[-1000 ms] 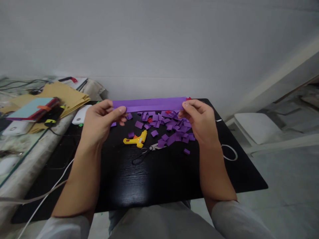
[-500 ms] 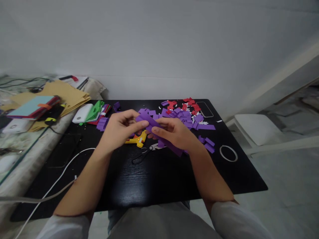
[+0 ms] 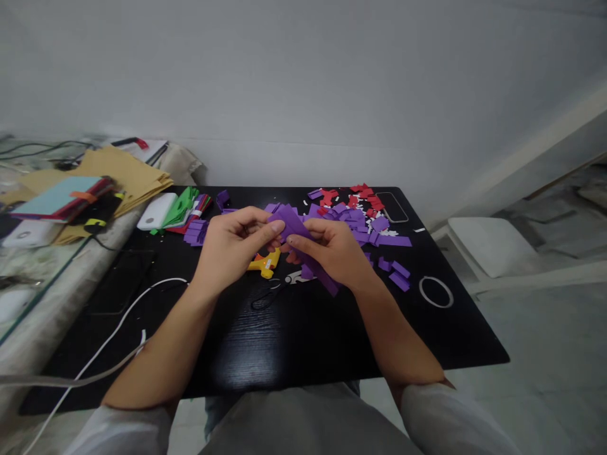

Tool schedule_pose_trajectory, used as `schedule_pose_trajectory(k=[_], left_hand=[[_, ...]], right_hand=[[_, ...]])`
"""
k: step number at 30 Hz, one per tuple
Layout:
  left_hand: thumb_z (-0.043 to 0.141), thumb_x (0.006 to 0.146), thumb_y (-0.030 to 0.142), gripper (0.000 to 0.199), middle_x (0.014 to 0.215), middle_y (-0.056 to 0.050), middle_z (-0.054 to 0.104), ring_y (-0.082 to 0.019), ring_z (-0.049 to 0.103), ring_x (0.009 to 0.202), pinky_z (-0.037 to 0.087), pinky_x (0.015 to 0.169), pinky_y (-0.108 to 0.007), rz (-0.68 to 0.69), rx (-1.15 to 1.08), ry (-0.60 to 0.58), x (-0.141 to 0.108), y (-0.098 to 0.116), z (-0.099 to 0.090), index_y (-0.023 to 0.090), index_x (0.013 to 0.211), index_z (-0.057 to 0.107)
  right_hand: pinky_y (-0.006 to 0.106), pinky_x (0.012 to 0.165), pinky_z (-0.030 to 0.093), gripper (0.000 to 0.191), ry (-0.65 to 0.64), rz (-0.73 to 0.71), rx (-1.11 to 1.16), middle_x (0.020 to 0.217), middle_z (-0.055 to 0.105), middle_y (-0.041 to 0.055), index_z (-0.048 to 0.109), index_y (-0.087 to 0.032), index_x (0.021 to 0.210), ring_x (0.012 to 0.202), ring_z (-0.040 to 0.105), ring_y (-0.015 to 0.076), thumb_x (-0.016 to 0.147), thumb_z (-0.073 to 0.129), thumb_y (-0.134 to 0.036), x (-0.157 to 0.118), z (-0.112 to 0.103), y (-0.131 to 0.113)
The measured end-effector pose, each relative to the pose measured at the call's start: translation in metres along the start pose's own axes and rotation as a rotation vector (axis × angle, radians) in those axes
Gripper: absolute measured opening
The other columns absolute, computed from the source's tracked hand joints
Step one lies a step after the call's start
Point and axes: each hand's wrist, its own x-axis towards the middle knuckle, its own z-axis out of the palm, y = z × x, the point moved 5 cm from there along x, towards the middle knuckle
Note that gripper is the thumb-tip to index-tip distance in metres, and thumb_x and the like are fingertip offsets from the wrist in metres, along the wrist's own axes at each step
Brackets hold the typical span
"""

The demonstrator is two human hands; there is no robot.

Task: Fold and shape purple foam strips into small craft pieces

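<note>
A purple paper strip [image 3: 290, 222] is pinched between both hands above the black table [image 3: 256, 344]. My left hand [image 3: 237, 243] is closed on its upper left end, thumb on top. My right hand [image 3: 329, 246] grips it lower down, and the strip's tail slants out below that hand. Beneath the hands lie a yellow glue gun [image 3: 265, 264], partly covered by my fingers, and a pair of scissors or pliers [image 3: 293, 278] with a dark cord-like handle. Behind my right hand spreads a heap of purple paper pieces [image 3: 353, 218].
Red paper scraps [image 3: 370, 197] and white bits lie at the back right, near a phone-shaped frame [image 3: 393, 208]. A pale ring [image 3: 435, 292] rests at the right. Green paper [image 3: 181, 207] sits at the back left. A white cable [image 3: 118, 325] crosses the left side.
The purple strip has shifted in my fingers; its upper end now stands wider and its tail reaches less far right. Both hands stay closed on it.
</note>
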Motion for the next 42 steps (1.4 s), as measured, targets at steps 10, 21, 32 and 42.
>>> schedule_pose_trajectory(k=[10,21,32,42], left_hand=[[0.079,0.09,0.035,0.018,0.07,-0.001,0.076,-0.013,0.071,0.06,0.056,0.056,-0.02,-0.007,0.059,-0.064,-0.002,0.001,-0.002,0.017,0.089,0.077],[0.076,0.093,0.038,0.024,0.07,-0.001,0.074,-0.012,0.068,0.063,0.054,0.061,-0.021,-0.033,0.116,-0.232,-0.006,0.001,0.01,0.017,0.082,0.074],[0.081,0.087,0.046,0.032,0.067,-0.001,0.071,-0.011,0.065,0.058,0.05,0.054,-0.02,-0.079,0.073,-0.171,-0.005,0.004,0.014,0.017,0.079,0.072],[0.073,0.096,0.043,0.025,0.074,-0.001,0.072,-0.013,0.066,0.067,0.051,0.062,-0.022,-0.011,0.112,-0.208,-0.008,0.001,0.015,0.019,0.089,0.071]], right_hand=[[0.03,0.074,0.067,0.031,0.011,0.021,0.008,0.09,0.083,0.0029,0.079,-0.019,0.094,0.073,0.079,0.0158,0.08,0.091,-0.043,-0.001,-0.001,0.001],[0.03,0.082,0.063,0.024,0.141,-0.111,-0.057,0.091,0.081,0.0015,0.078,-0.022,0.092,0.085,0.077,0.0162,0.084,0.087,-0.043,0.0,-0.006,-0.006],[0.029,0.072,0.059,0.032,0.225,-0.162,-0.115,0.083,0.075,0.0005,0.073,-0.021,0.086,0.078,0.071,0.0155,0.084,0.085,-0.051,-0.002,-0.005,-0.01],[0.029,0.074,0.06,0.036,0.253,-0.135,-0.108,0.086,0.076,0.0016,0.073,-0.021,0.089,0.08,0.072,0.0159,0.086,0.083,-0.055,-0.003,-0.005,-0.009]])
